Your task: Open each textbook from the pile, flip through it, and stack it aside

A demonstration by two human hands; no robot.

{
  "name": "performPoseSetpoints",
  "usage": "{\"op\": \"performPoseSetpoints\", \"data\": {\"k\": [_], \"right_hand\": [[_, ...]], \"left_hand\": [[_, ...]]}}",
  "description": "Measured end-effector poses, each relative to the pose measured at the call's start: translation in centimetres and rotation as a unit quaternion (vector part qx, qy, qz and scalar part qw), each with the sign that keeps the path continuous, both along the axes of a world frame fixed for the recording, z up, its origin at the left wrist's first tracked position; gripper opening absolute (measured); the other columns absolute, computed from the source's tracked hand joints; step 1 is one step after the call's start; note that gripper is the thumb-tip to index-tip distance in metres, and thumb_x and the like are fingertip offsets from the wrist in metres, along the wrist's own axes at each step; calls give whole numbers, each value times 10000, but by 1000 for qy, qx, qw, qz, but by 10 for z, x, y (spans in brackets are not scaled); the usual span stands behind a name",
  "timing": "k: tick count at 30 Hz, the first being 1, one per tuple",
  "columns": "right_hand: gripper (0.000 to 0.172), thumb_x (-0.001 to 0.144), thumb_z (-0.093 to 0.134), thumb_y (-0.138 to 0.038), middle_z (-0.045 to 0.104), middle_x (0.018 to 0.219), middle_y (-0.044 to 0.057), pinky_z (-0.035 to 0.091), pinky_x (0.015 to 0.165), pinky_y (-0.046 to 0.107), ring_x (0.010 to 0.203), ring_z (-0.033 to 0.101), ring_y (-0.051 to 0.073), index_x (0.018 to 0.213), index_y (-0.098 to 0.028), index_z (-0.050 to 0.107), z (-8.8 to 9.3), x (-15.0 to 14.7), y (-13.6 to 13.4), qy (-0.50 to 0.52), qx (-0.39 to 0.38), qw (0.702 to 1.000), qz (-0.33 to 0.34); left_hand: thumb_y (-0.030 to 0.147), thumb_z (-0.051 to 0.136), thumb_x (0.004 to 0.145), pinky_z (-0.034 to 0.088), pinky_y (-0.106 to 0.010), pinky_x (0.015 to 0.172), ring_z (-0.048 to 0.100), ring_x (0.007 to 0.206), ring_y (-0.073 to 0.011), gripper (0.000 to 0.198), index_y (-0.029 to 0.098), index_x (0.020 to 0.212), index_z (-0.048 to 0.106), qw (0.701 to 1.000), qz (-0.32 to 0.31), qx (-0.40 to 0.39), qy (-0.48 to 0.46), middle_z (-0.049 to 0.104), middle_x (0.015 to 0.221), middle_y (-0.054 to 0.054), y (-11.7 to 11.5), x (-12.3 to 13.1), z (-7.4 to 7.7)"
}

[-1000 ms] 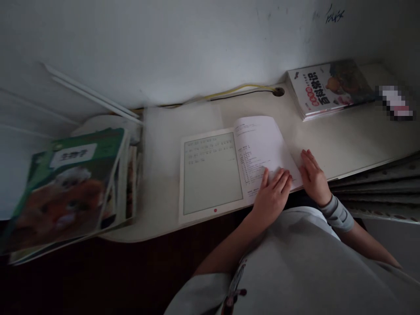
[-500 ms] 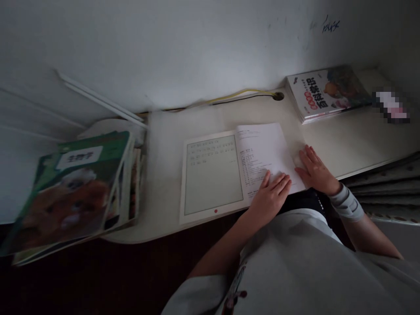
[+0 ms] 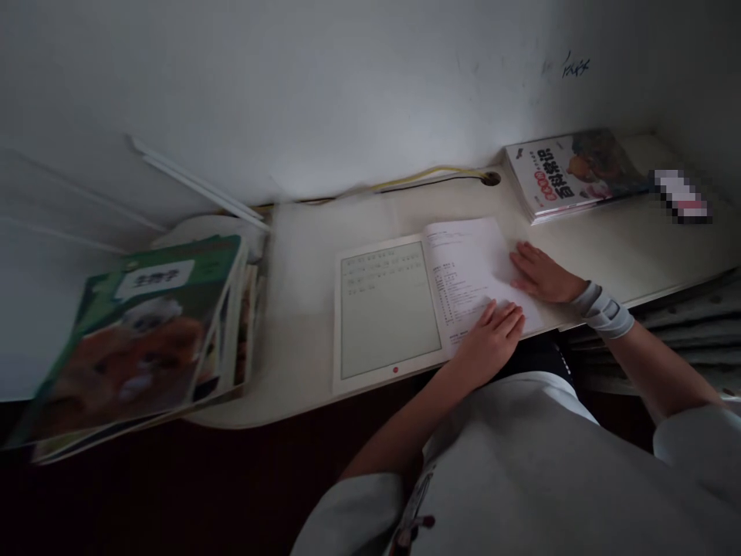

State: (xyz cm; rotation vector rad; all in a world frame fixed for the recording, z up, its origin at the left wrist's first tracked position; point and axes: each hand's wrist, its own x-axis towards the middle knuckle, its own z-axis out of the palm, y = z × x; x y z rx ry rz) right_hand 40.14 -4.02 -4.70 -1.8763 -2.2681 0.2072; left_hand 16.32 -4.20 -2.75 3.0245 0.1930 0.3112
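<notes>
An open book (image 3: 422,297) lies on the pale desk (image 3: 301,309), its left page pale green, its right page white with printed lines. My left hand (image 3: 492,340) rests flat on the lower part of the right page, fingers stretched out. My right hand (image 3: 538,274) lies flat at the right page's outer edge, fingers extended, with a grey band (image 3: 605,313) round the wrist. Neither hand holds anything.
A leaning stack of books with a green cover (image 3: 139,340) stands at the desk's left end. Another stack of books (image 3: 570,174) lies at the back right by the wall. A yellow cable (image 3: 428,176) runs along the wall into a desk hole (image 3: 491,179).
My right hand has slid up and to the left along the right page's edge. My left hand has barely shifted. The view has moved slightly.
</notes>
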Motion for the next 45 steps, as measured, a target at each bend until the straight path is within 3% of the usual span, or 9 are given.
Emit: {"op": "performPoseSetpoints", "data": {"k": [2, 4, 6, 9, 12, 16, 24, 29, 45], "right_hand": [[730, 929, 312, -579, 347, 1458, 289, 312, 1074, 565, 1384, 295, 370, 1384, -14, 399, 8, -12, -1, -18, 7, 1000, -11], [725, 929, 314, -584, 308, 1488, 269, 286, 1086, 563, 1399, 265, 360, 1408, -43, 378, 20, -32, 1, -29, 27, 999, 1], [726, 915, 336, -609, 279, 1516, 228, 240, 1108, 560, 1416, 229, 343, 1425, -93, 369, 33, -59, 8, -34, 52, 997, 50], [718, 895, 376, -630, 321, 1509, 185, 222, 1117, 549, 1408, 260, 323, 1417, -138, 393, 49, -101, 29, -37, 72, 985, 155], [658, 902, 402, -603, 456, 1429, 175, 257, 1096, 558, 1356, 363, 326, 1350, -127, 482, 53, -129, 50, -52, 41, 968, 244], [541, 914, 438, -549, 579, 1309, 157, 296, 1065, 569, 1289, 453, 332, 1193, -119, 610, 43, -135, 62, -81, 8, 956, 282], [528, 926, 463, -477, 538, 1353, 176, 322, 1068, 533, 1310, 433, 319, 1273, -91, 558, 25, -116, 48, -57, 56, 963, 256], [570, 937, 428, -495, 490, 1399, 171, 302, 1086, 540, 1342, 394, 308, 1331, -91, 506, 17, -106, 45, -42, 54, 965, 251], [587, 935, 413, -523, 459, 1432, 138, 297, 1086, 544, 1363, 360, 299, 1368, -130, 467, 18, -87, 34, -52, 48, 973, 218]], "left_hand": [[328, 389, 962, 308, -418, 1128, 357, 1380, -218, 430, 125, 1333, 469, 999, -15, -40, -13, 501, 1408, -144, 8, -9, 10], [393, 358, 963, 286, -447, 1138, 294, 1411, -226, 479, 156, 1374, 426, 997, 35, -61, -38, 469, 1438, -131, 27, -28, 21], [367, 303, 975, 267, -508, 1134, 261, 1423, -258, 475, 154, 1384, 415, 980, 181, -56, -64, 443, 1455, -140, 54, -55, 27], [361, 339, 950, 285, -579, 1096, 284, 1402, -343, 509, 88, 1369, 433, 914, 400, -38, -54, 392, 1471, -205, 97, -107, 23], [282, 326, 929, 349, -500, 1084, 416, 1333, -312, 489, 32, 1323, 473, 860, 506, -54, -37, 472, 1401, -235, 121, -155, 11], [283, 300, 931, 408, -446, 1051, 532, 1239, -258, 484, 83, 1339, 467, 849, 512, -125, -35, 555, 1343, -179, 118, -188, -7], [233, 309, 919, 390, -465, 1066, 535, 1236, -249, 458, 66, 1309, 482, 840, 519, -126, -95, 591, 1296, -187, 105, -188, -28], [246, 330, 915, 359, -487, 1082, 479, 1292, -246, 415, 128, 1208, 599, 865, 483, -106, -77, 581, 1325, -140, 109, -196, -32], [255, 342, 906, 335, -527, 1091, 404, 1329, -299, 419, 151, 1176, 646, 863, 504, -29, -17, 543, 1352, -158, 109, -197, -27]]}}
